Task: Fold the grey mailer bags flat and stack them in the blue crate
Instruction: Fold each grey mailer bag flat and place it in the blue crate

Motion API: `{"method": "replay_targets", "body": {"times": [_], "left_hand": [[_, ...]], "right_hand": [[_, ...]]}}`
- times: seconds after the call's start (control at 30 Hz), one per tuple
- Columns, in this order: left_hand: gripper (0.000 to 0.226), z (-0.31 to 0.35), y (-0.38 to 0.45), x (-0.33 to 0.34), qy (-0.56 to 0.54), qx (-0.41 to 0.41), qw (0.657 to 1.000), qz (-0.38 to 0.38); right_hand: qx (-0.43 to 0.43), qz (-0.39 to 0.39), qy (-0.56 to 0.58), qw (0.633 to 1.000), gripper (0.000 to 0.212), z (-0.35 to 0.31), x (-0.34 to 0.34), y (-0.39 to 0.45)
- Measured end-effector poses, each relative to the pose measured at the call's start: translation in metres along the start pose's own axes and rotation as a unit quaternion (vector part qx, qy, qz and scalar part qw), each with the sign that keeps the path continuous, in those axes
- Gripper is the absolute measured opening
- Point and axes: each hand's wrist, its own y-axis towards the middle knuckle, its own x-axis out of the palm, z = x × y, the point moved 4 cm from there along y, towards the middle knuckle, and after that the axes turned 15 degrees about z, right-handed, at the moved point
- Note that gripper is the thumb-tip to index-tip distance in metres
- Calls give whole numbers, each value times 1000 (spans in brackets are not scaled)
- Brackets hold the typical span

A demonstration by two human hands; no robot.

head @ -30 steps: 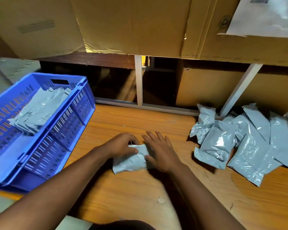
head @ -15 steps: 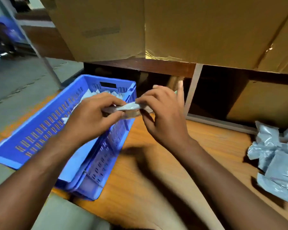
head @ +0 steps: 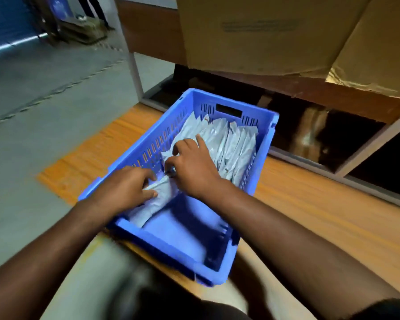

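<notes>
Surface: my arms reach over a worn wooden table top (head: 314, 211), orange-brown, whose left edge meets a grey concrete floor (head: 44, 116).
Crate: the blue crate (head: 267, 135) sits on that table's left end, slotted walls, a dark handle cutout in its far wall, bare floor at its near end.
Left hand: my left hand (head: 125, 188) is down inside the crate, thumb and fingers curled round the folded grey mailer bag (head: 156, 199), which lies low against the left wall.
Right hand: my right hand (head: 194, 167) pinches the far end of that same bag with thumb and forefinger, its other fingers spread onto the stack.
Stack: the folded bags (head: 231, 146) lean in a row at the crate's far end, just beyond my right hand.
Room: cardboard boxes (head: 252, 35) stand on a brown shelf above; white frame posts beneath; the far left background is blurred.
Change: half a second ago I held the bag in the air above the crate's rim; now it is down inside, touching the stack.
</notes>
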Motion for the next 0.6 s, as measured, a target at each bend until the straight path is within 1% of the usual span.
{"method": "replay_targets", "body": {"times": [0.03, 0.07, 0.1, 0.13, 0.17, 0.2, 0.23, 0.27, 0.3, 0.4, 0.43, 0.53, 0.6], "left_hand": [[36, -6, 2, 6, 27, -5, 1000, -14], [35, -10, 5, 12, 46, -8, 999, -27], [36, -13, 7, 18, 66, -7, 997, -39], [36, -15, 9, 22, 88, -5, 995, -50], [35, -16, 10, 26, 108, -2, 992, -59], [32, -15, 11, 29, 124, 5, 990, -68], [30, -14, 11, 31, 137, 12, 988, -77], [28, -13, 11, 31, 147, 19, 985, -85], [28, -13, 11, 31, 159, 25, 982, -94], [31, -9, 9, 24, 198, 43, 972, -117], [33, -9, 8, 22, 210, 45, 969, -126], [45, -12, 7, 18, 228, 41, 960, -158], [44, -17, 8, 20, 223, 45, 957, -180]], "right_hand": [[30, 16, 18, 999, 18, -2, 6, 2], [82, 19, 38, 996, 18, 0, 10, 3], [147, -7, 60, 987, 21, 2, 15, 2], [218, -75, 81, 970, 29, 4, 21, 1], [289, -168, 115, 936, 41, 5, 29, -3], [360, -253, 168, 882, 53, 2, 35, -10], [421, -322, 218, 820, 60, -3, 42, -16], [456, -365, 246, 774, 63, -7, 50, -22], [468, -380, 257, 755, 63, -8, 59, -23], [491, -359, 289, 739, 57, -17, 80, -16], [494, -347, 291, 742, 52, -21, 85, -12], [469, -324, 251, 782, 46, -36, 91, -3], [422, -324, 224, 817, 44, -41, 97, 1]]}}
